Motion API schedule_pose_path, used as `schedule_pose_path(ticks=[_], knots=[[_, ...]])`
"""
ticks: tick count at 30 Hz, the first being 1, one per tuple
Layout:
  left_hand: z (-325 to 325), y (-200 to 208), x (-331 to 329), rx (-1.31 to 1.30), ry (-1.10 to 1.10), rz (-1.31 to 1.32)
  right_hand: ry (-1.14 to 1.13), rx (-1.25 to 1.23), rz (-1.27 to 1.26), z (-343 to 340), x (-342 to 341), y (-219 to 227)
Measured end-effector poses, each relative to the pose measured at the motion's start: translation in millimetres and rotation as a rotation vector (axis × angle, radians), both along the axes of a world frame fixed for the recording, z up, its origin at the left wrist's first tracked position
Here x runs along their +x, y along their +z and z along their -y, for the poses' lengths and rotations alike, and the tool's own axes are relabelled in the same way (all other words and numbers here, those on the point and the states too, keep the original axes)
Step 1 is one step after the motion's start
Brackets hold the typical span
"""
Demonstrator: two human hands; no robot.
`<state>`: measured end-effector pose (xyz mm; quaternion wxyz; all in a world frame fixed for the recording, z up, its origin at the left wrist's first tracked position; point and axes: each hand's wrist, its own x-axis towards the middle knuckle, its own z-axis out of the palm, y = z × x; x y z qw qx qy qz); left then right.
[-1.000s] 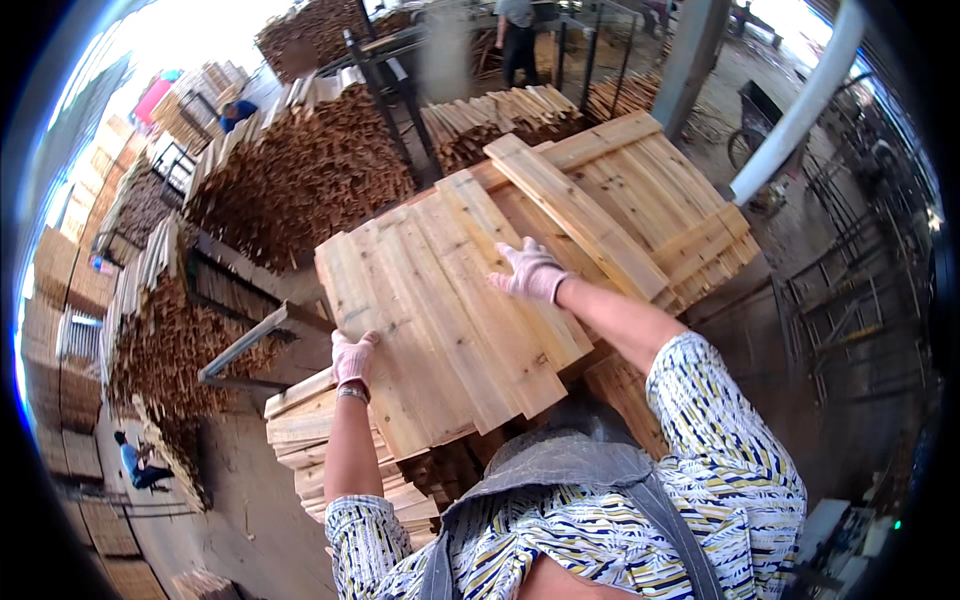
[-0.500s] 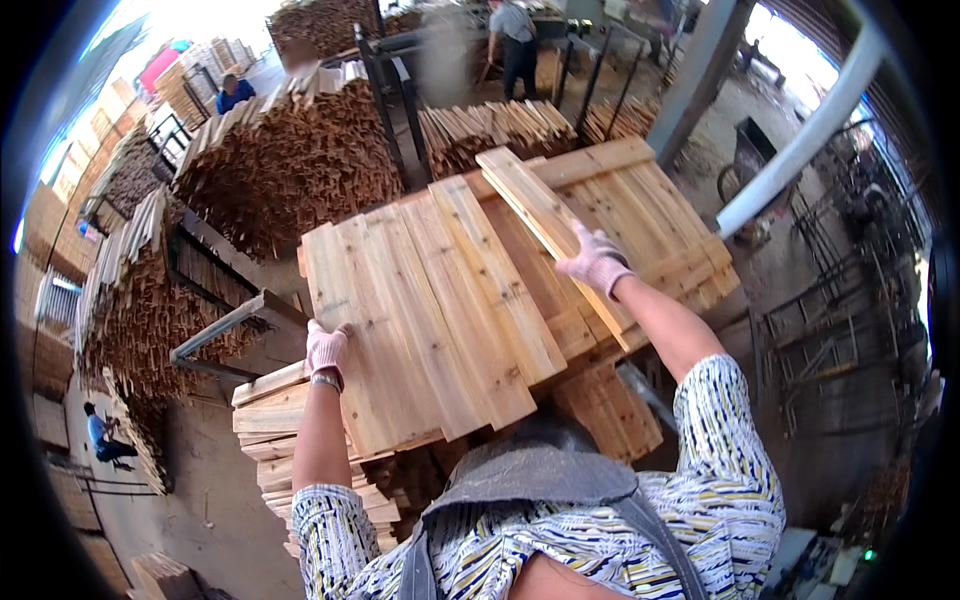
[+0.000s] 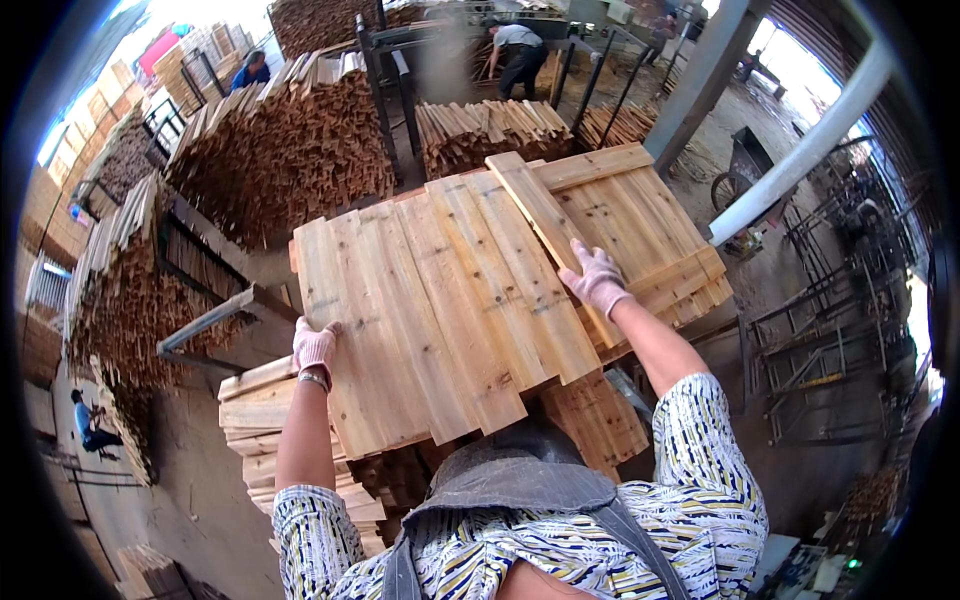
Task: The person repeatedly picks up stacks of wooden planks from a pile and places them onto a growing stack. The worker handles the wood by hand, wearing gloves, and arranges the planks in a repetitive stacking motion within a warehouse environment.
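Observation:
Light-brown wooden boards (image 3: 390, 310) lie side by side in a row on top of a stack in front of me. My left hand (image 3: 316, 347), in a pink knit glove, grips the outer edge of the leftmost board. A narrower plank (image 3: 532, 205) lies at a slant along the row's right side, its far end over a crosswise board. My right hand (image 3: 597, 279), gloved alike, is closed on the near part of this plank, thumb and fingers over its edges. The fingertips under the wood are hidden.
Lower boards (image 3: 255, 410) jut out at the left below the row. A metal bar frame (image 3: 205, 325) stands left of the stack. Tall piles of wood strips (image 3: 285, 160) stand beyond. A grey post (image 3: 705, 85) and a pale pipe (image 3: 800, 150) rise at the right. Another person (image 3: 518, 55) bends over at the back.
The gap between the row and the plank has narrowed, with another board now showing there. My right hand has moved slightly nearer with the plank. The person at the back has bent down.

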<state>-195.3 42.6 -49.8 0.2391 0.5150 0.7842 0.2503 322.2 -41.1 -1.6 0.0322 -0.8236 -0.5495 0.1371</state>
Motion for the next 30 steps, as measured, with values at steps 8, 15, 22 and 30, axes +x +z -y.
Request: schedule_pose_path(ticks=[8, 15, 22, 30], knots=[[15.9, -16.2, -2.8, 0.016, 0.024, -0.043, -0.039, 0.191, -0.015, 5.2, -2.5, -46.2], [16.6, -37.8, -21.5, -0.134, 0.075, 0.0, 0.145, 0.165, 0.173, 20.9, -4.1, -66.8], [77.9, 11.3, 30.9, -0.132, 0.11, -0.078, 0.279, 0.38, 0.165, 74.3, 19.6, -69.4], [231.8, 10.4, 116.8, -0.167, 0.036, -0.403, 0.772, 0.691, -0.317, 128.9, 3.2, -42.5]])
